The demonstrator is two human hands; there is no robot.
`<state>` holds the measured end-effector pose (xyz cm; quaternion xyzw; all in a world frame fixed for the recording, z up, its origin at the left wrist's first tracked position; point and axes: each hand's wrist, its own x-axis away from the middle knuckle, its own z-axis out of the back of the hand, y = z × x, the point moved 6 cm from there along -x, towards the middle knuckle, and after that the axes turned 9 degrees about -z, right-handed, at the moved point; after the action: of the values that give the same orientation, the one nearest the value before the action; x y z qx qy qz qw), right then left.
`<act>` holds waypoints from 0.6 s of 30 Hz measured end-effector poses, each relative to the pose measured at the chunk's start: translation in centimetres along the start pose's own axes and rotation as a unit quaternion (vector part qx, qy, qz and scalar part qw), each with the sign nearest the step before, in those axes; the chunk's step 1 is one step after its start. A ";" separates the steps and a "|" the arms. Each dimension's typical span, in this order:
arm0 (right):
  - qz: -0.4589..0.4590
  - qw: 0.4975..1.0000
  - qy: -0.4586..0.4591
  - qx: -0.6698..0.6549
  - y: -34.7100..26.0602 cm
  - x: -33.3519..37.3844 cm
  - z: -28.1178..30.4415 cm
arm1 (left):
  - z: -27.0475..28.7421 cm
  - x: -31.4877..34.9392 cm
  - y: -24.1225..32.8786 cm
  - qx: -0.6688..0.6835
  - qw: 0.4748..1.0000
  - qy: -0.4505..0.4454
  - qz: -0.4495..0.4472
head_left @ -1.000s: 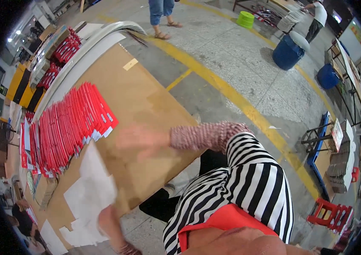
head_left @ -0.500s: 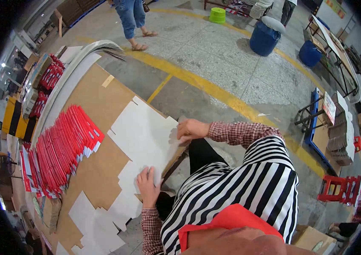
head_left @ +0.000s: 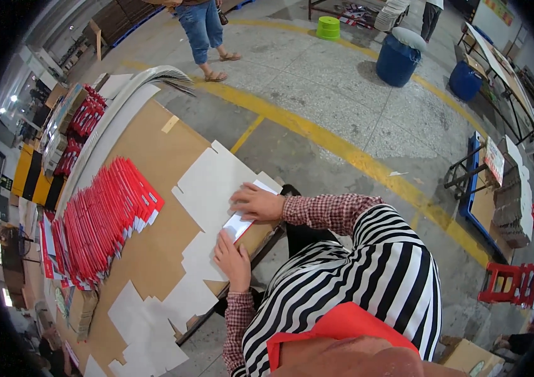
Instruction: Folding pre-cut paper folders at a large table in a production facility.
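Note:
A narrow glossy white piece with a red edge [head_left: 237, 225] lies across the white cut sheet at the table's near edge; I cannot tell its exact kind. Across its middle rests my right hand [head_left: 259, 203], fingers stretched out and hiding part of it. My left hand [head_left: 233, 260] touches the near end of the piece, its fingers extended. Beneath both is the white cut sheet [head_left: 204, 195], with notched edges, on the brown board [head_left: 157, 245]. To the left, a long row of red folded packets [head_left: 100, 220] overlaps on the board.
Another white cut sheet [head_left: 147, 327] lies at the near left. Curved grey-white sheets [head_left: 147, 74] line the table's far left side. A person in jeans [head_left: 199, 31] stands beyond the table. Blue barrels [head_left: 399, 60], red stools [head_left: 512, 283] and a blue pallet [head_left: 471, 188] are on the floor.
My right hand has moved left from the table's edge onto the sheet. The glossy white piece with the red edge now shows under it. My left hand has shifted slightly right.

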<state>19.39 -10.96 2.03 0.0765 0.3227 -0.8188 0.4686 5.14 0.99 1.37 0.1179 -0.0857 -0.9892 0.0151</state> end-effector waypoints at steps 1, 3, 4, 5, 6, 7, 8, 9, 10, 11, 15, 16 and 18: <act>0.003 0.999 -0.028 -0.020 0.2 0.1 -0.4 | 1.1 0.3 0.1 0.062 0.998 0.029 -0.007; 0.011 0.997 -0.064 -0.040 0.1 0.0 -1.1 | 1.6 1.1 -0.7 0.118 0.991 0.054 -0.011; 0.012 0.997 -0.062 -0.045 -0.2 -0.3 -1.1 | 0.9 1.7 -2.9 0.277 0.954 0.080 0.078; 0.002 0.996 -0.062 -0.062 -0.4 -0.3 -1.2 | -0.1 2.4 -4.8 0.426 0.884 0.103 0.165; -0.011 0.995 -0.062 -0.077 -0.3 -0.4 -1.2 | -0.4 2.4 -5.0 0.424 0.885 0.100 0.164; -0.014 0.995 -0.060 -0.078 -0.3 -0.7 -1.3 | -0.5 2.6 -5.4 0.400 0.888 0.123 0.191; -0.016 0.995 -0.060 -0.084 -0.2 -1.0 -1.5 | -0.9 2.5 -5.7 0.376 0.889 0.145 0.217; -0.025 0.994 -0.061 -0.087 0.2 -0.8 -1.7 | 1.4 1.7 -3.5 0.224 0.934 0.229 0.161; -0.032 0.994 -0.057 -0.088 0.2 -1.0 -2.0 | 1.9 1.1 -1.6 0.225 0.936 0.223 0.156; -0.039 0.993 -0.055 -0.096 0.1 -1.2 -2.6 | 3.4 0.4 1.1 0.164 0.941 0.289 0.066; -0.035 0.980 -0.028 -0.195 -0.7 -2.2 -4.3 | 0.0 -3.2 6.9 0.246 0.934 0.008 -0.257; -0.045 0.930 0.014 -0.364 0.5 -2.7 -5.9 | -0.2 -4.2 8.6 0.272 0.921 0.106 -0.258; -0.082 0.852 0.111 -0.505 1.1 -3.3 -7.3 | -1.5 -5.8 7.5 0.200 0.930 0.103 -0.292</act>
<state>20.81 -4.61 -2.76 -0.1070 0.7469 -0.5643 0.3352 11.17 -6.34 2.53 0.2392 -0.2416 -0.8947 -0.2899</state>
